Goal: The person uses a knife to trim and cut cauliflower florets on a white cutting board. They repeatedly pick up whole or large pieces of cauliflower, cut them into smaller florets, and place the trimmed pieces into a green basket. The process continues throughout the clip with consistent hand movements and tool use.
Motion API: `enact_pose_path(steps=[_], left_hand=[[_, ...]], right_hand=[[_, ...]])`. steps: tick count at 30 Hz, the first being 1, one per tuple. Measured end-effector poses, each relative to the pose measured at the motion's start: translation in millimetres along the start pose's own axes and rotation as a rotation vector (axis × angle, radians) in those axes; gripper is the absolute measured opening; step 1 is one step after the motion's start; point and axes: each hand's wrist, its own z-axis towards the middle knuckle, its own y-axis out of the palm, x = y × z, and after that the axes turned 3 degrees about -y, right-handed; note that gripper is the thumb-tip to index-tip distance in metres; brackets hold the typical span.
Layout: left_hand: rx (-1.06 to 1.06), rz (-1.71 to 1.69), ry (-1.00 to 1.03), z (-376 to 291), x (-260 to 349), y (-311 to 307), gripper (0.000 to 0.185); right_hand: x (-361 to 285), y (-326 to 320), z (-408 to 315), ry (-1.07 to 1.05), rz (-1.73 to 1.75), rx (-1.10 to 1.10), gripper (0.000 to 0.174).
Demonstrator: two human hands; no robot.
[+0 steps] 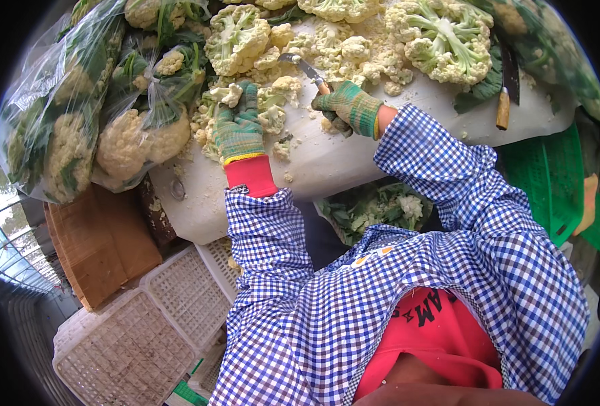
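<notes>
My left hand (239,124), in a green knitted glove, holds a small cauliflower floret (227,95) at its fingers. Gripped in my gloved right hand (350,109) is a small knife with a hooked blade (306,68), which points up and left over the loose pieces. Most of its wooden handle is hidden by the glove. Cut florets (356,48) and crumbs lie scattered on the pale table cover (330,167) around both hands. Beyond my left hand rests a large cauliflower piece (236,38). Farther right, a cauliflower head (447,43) lies with its branching stem side up.
Bagged cauliflowers with leaves (137,137) crowd the left. A broad knife with a wooden handle (503,109) lies at the right. Leaf trimmings (381,208) fill a container below the table's edge. A cardboard box (102,243), white crates (127,345) and a green basket (544,177) stand around me.
</notes>
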Motion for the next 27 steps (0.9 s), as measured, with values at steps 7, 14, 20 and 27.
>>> enact_pose_path(steps=[7, 14, 20, 27], left_hand=[[0.241, 1.638, 0.881, -22, -20, 22, 0.054], [-0.273, 2.586, 0.875, -6, -61, 3, 0.057], [-0.185, 2.363, 0.868, 15, -70, 11, 0.041], [-0.142, 1.62, 0.646, -1, -65, 34, 0.027]], right_hand=[[-7, -4, 0, -0.169, -0.153, 0.152, 0.023], [-5, -5, -2, -0.163, -0.163, 0.118, 0.023], [-18, -16, -13, -0.167, -0.392, 0.098, 0.021], [-14, -19, -15, -0.553, -0.743, 0.264, 0.027]])
